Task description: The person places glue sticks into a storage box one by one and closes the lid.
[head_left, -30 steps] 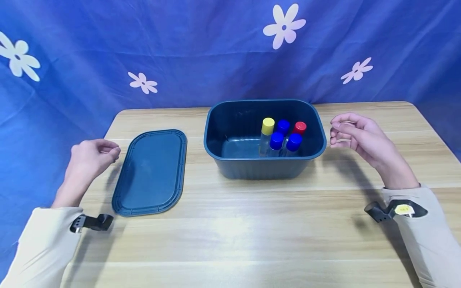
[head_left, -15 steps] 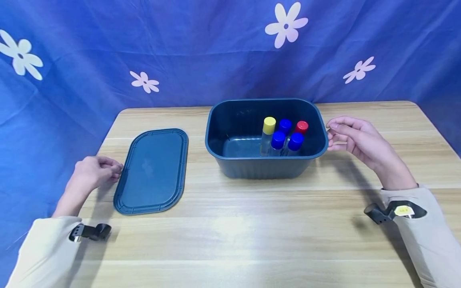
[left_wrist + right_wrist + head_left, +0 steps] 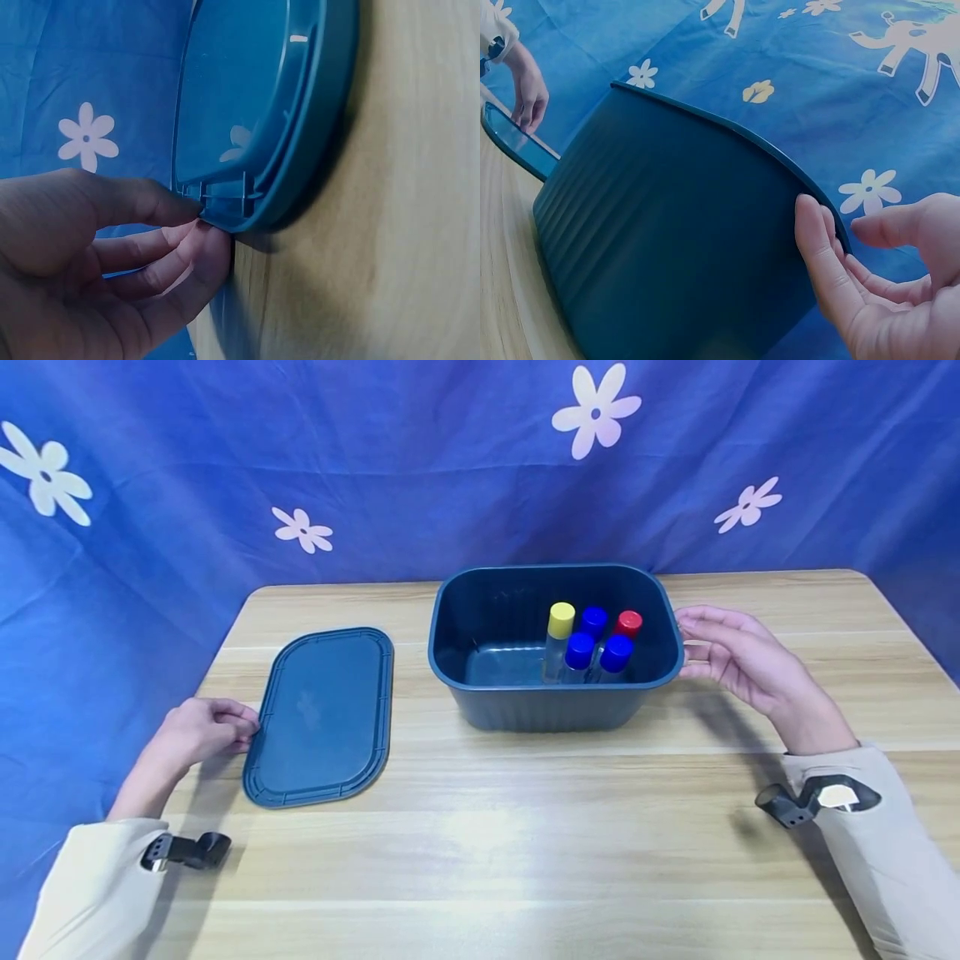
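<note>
A flat dark blue lid [image 3: 322, 718] lies on the left of the table. My left hand [image 3: 201, 731] pinches its left edge, the thumb on top of the rim and fingers below, as the left wrist view shows. Right of it stands a deep dark blue bin [image 3: 547, 710], open at the top. My right hand [image 3: 738, 660] is at the bin's right end; in the right wrist view its fingers [image 3: 817, 240] touch the outer wall just under the rim, while the thumb stands slightly apart. Several clear bottles stand inside the bin, with a yellow cap [image 3: 561, 620], blue caps [image 3: 579, 650] and a red cap [image 3: 628, 624].
The wooden table [image 3: 480, 835] extends in front of the lid and bin. A blue cloth [image 3: 420, 468] with white flowers hangs behind the table and on both sides. A small black camera mount sits on each wrist.
My left hand has come down and right onto the lid's edge and now pinches it; the lid has shifted slightly right. My right hand has moved left to the bin's end.
</note>
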A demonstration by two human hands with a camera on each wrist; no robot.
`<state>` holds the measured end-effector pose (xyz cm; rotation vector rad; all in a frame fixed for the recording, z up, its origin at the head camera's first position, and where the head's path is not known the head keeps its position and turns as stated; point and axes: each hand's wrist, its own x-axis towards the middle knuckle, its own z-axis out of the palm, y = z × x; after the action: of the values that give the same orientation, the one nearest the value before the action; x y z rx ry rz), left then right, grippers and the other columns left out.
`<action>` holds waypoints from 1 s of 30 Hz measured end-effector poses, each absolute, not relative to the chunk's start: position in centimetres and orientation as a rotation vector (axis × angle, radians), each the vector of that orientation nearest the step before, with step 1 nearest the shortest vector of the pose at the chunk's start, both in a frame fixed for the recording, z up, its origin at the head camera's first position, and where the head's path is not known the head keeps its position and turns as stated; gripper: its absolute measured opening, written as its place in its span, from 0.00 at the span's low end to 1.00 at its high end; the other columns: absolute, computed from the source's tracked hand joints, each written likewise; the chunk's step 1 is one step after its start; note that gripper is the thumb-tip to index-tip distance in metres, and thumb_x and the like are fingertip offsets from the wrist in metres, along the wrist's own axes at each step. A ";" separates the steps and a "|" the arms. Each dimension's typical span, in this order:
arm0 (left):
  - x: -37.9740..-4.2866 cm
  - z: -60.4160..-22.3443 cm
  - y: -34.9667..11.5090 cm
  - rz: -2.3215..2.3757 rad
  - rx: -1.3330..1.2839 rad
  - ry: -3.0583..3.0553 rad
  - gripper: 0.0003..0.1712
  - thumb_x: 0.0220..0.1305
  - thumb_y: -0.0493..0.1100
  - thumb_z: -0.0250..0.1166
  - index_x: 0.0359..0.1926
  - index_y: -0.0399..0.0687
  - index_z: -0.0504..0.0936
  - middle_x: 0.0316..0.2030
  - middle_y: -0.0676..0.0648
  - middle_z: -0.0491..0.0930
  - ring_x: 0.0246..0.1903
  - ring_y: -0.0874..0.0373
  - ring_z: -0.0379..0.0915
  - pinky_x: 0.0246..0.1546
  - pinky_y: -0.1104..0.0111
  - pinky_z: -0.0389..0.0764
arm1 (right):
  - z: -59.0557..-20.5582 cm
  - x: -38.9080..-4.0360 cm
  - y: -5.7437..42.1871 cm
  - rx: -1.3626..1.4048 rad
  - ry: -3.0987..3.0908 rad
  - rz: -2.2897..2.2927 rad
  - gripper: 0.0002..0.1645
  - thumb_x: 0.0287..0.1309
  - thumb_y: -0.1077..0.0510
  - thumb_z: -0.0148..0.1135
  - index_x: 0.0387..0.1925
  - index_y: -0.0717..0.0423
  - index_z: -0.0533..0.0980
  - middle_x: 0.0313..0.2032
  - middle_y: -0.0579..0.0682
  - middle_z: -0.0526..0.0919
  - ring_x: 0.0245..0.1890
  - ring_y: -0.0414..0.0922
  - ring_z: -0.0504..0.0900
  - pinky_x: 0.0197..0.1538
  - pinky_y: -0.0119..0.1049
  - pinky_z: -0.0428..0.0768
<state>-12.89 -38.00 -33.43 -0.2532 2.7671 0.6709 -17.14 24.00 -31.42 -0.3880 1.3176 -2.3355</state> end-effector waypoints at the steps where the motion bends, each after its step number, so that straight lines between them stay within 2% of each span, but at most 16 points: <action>1: -12.9 -33.4 -38.0 0.676 -0.259 2.764 0.17 0.58 0.38 0.62 0.44 0.27 0.79 0.27 0.47 0.85 0.27 0.56 0.81 0.39 0.62 0.81 | -31.4 -17.1 24.0 -0.389 1.315 -2.337 0.16 0.71 0.70 0.41 0.47 0.68 0.77 0.41 0.57 0.82 0.36 0.50 0.85 0.39 0.40 0.86; 4: -12.8 -33.4 -37.8 0.702 -0.281 2.737 0.17 0.58 0.40 0.64 0.44 0.29 0.80 0.26 0.52 0.84 0.24 0.61 0.81 0.29 0.76 0.77 | -31.5 -17.1 23.9 -0.399 1.320 -2.333 0.15 0.70 0.71 0.42 0.47 0.69 0.76 0.42 0.57 0.82 0.37 0.49 0.85 0.39 0.39 0.86; 10: -12.8 -33.2 -37.8 0.569 -0.270 2.787 0.15 0.59 0.44 0.63 0.38 0.34 0.81 0.22 0.53 0.83 0.23 0.60 0.81 0.36 0.62 0.75 | -31.5 -17.0 23.7 -0.437 1.315 -2.319 0.15 0.70 0.72 0.41 0.49 0.69 0.74 0.43 0.58 0.82 0.38 0.49 0.85 0.40 0.38 0.86; 14: -12.9 -33.2 -38.1 0.574 -0.258 2.812 0.17 0.61 0.44 0.62 0.40 0.32 0.80 0.22 0.51 0.83 0.23 0.59 0.80 0.39 0.55 0.75 | -31.5 -17.0 23.7 -0.449 1.316 -2.318 0.15 0.70 0.72 0.41 0.48 0.70 0.74 0.43 0.57 0.82 0.38 0.48 0.85 0.39 0.37 0.86; 18: -12.9 -33.6 -38.6 0.748 -0.253 2.762 0.21 0.65 0.42 0.58 0.46 0.24 0.75 0.25 0.51 0.82 0.25 0.64 0.78 0.36 0.63 0.79 | -31.5 -16.9 23.7 -0.452 1.323 -2.315 0.15 0.70 0.72 0.41 0.48 0.69 0.74 0.43 0.57 0.82 0.38 0.48 0.85 0.39 0.37 0.86; 21: -13.0 -33.8 -39.0 0.999 -0.264 2.618 0.24 0.69 0.41 0.56 0.52 0.20 0.69 0.28 0.56 0.80 0.27 0.69 0.75 0.31 0.73 0.81 | -31.6 -16.9 23.7 -0.446 1.325 -2.315 0.15 0.70 0.72 0.41 0.48 0.69 0.74 0.43 0.57 0.82 0.38 0.48 0.85 0.39 0.37 0.86; 23: -13.0 -33.8 -39.3 1.183 -0.298 2.490 0.22 0.69 0.41 0.58 0.53 0.25 0.68 0.30 0.59 0.78 0.28 0.69 0.75 0.31 0.74 0.83 | -31.6 -16.9 23.8 -0.440 1.317 -2.319 0.15 0.70 0.72 0.41 0.48 0.69 0.74 0.42 0.57 0.82 0.38 0.48 0.85 0.39 0.37 0.86; 25: -13.0 -33.6 -39.5 1.349 -0.331 2.371 0.16 0.68 0.41 0.60 0.50 0.36 0.71 0.30 0.60 0.78 0.28 0.68 0.76 0.31 0.75 0.82 | -31.7 -16.9 23.9 -0.438 1.308 -2.324 0.15 0.71 0.72 0.40 0.48 0.69 0.74 0.42 0.57 0.82 0.38 0.48 0.85 0.39 0.37 0.86; 28: -12.8 -33.4 -39.7 1.686 -0.378 2.099 0.05 0.67 0.35 0.60 0.43 0.47 0.75 0.31 0.54 0.83 0.30 0.64 0.80 0.33 0.72 0.84 | -31.8 -16.8 24.0 -0.440 1.295 -2.331 0.16 0.71 0.72 0.40 0.48 0.68 0.74 0.43 0.56 0.82 0.38 0.48 0.85 0.39 0.37 0.86; 30: -12.5 -33.2 -39.9 1.850 -0.389 1.918 0.10 0.67 0.30 0.57 0.38 0.50 0.78 0.31 0.50 0.85 0.28 0.63 0.81 0.29 0.74 0.83 | -31.8 -16.8 24.1 -0.439 1.294 -2.331 0.16 0.71 0.72 0.40 0.48 0.68 0.74 0.43 0.56 0.82 0.39 0.48 0.85 0.39 0.37 0.86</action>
<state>-12.54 -39.86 -33.24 -0.3892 1.9181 1.8495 -16.80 24.06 -31.75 -0.4392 1.2935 -2.3309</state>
